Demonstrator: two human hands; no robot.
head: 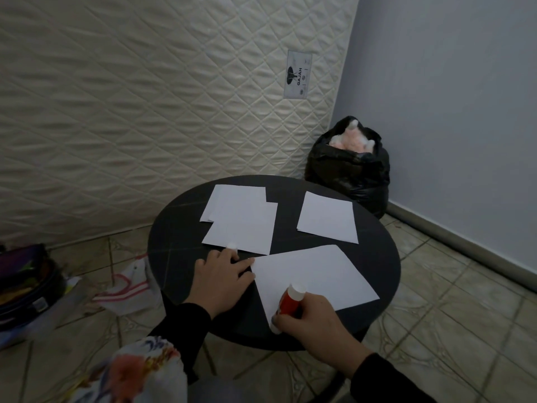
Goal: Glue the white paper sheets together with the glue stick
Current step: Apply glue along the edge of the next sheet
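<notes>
Now glue is being laid: the glue stick point(290, 301) is gripped in the right hand point(316, 327) over the near sheet's point(313, 274) near-left corner, while its left edge is pressed flat by the left hand point(220, 277). Next, strokes along the edges seem called for, before a far sheet point(241, 222) is joined.

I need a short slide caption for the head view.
Right hand holds a glue stick on a white sheet; left hand rests on the round table.

We cannot see the glue stick's point(291, 301) lower end inside the right hand point(313, 324). The bag point(26, 289) at left runs past the frame edge, its contents too blurred to tell.
</notes>
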